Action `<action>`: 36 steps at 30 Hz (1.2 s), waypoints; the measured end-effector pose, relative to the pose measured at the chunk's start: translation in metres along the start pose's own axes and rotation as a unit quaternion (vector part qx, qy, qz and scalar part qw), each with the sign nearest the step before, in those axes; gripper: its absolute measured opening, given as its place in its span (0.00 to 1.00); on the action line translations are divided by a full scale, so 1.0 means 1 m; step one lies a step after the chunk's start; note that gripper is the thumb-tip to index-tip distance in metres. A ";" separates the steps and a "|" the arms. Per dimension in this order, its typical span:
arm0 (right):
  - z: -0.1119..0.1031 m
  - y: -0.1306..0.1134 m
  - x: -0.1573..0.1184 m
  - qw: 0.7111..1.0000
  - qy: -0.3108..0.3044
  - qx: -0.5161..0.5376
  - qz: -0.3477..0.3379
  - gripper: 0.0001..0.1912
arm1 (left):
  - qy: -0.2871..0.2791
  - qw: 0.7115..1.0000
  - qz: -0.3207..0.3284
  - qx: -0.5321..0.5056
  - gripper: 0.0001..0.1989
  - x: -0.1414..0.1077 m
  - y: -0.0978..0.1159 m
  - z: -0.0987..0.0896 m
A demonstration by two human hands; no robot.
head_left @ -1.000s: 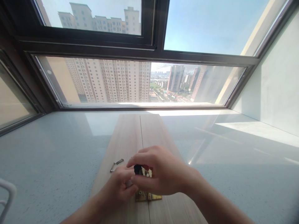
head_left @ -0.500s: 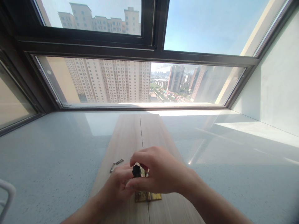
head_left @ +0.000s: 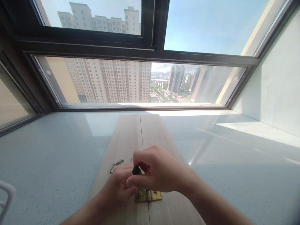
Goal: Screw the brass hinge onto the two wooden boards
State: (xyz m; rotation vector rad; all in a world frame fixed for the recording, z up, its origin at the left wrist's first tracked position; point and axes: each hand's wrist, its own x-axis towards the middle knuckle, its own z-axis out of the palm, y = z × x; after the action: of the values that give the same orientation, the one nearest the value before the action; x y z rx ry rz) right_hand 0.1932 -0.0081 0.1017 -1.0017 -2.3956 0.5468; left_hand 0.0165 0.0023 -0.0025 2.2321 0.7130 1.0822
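Observation:
A dark, ridged knob-like handle, which looks like a screwdriver (head_left: 135,170) seen nearly end-on, stands over a brass hinge (head_left: 155,196). My right hand (head_left: 161,172) curls around it, with thumb and fingers closed on the handle. Close against it on the left, my left hand (head_left: 123,179) has its fingers bent inward below the handle; what they pinch is hidden. The hinge lies across the seam of two pale wooden boards (head_left: 128,134). One screw shows in its left leaf and a bare hole in its right leaf. The upper part of the hinge is behind my hands.
Several loose screws (head_left: 116,165) lie on the left board, just beyond my left hand. The boards rest on a speckled pale countertop (head_left: 58,156) running to a window frame (head_left: 140,109). A white curved bar (head_left: 9,193) stands at the lower left.
My right hand has turned slightly, its fingers shifting right and the handle tilting with it. More of the hinge's right leaf and another screw beyond my hands now show.

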 end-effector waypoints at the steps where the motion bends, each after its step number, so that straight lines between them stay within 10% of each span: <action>1: -0.001 0.000 0.000 1.000 0.001 -0.003 -0.004 0.14 | -0.003 1.000 0.003 -0.003 0.07 0.000 0.001 0.000; 36: -0.001 -0.001 -0.001 1.000 -0.006 0.004 0.000 0.14 | -0.007 1.000 0.019 -0.019 0.09 0.000 -0.002 0.001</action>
State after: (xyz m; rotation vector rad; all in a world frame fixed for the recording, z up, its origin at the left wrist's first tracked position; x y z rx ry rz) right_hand 0.1940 -0.0093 0.1031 -0.9979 -2.4021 0.5646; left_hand 0.0166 0.0035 -0.0049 2.2267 0.6428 1.0884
